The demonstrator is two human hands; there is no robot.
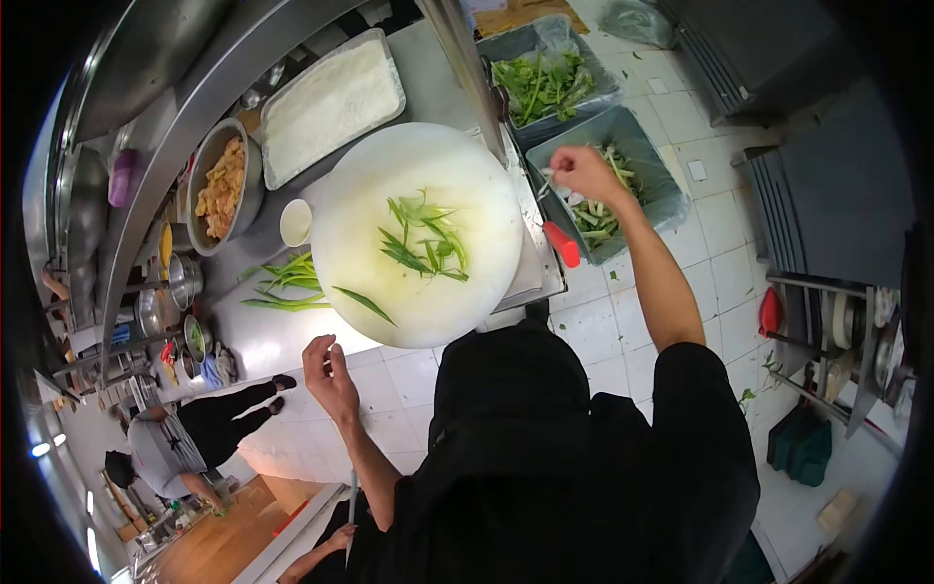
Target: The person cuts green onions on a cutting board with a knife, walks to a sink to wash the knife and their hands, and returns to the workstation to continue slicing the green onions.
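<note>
A round white cutting board (360, 185) lies on the metal counter, with cut scallion greens (428, 243) in its middle and one loose leaf near its edge. My right hand (589, 175) is over a grey lined bin (664, 180) of vegetable scraps, its fingers closed in a pinch. Something pale shows at the fingertips, too small to name. My left hand (331, 380) is just off the near left edge of the board, fingers loosely bent and apart, holding nothing. A bunch of scallions (292, 282) lies left of the board, partly under its rim.
Beyond the board are a white-filled tray (331, 107), a bowl of raw meat (222, 185) and a white cup (296, 223). A red handle (561, 243) juts past the counter's right edge. Another bin (545, 83) holds leafy greens. Other people (175, 438) stand at left.
</note>
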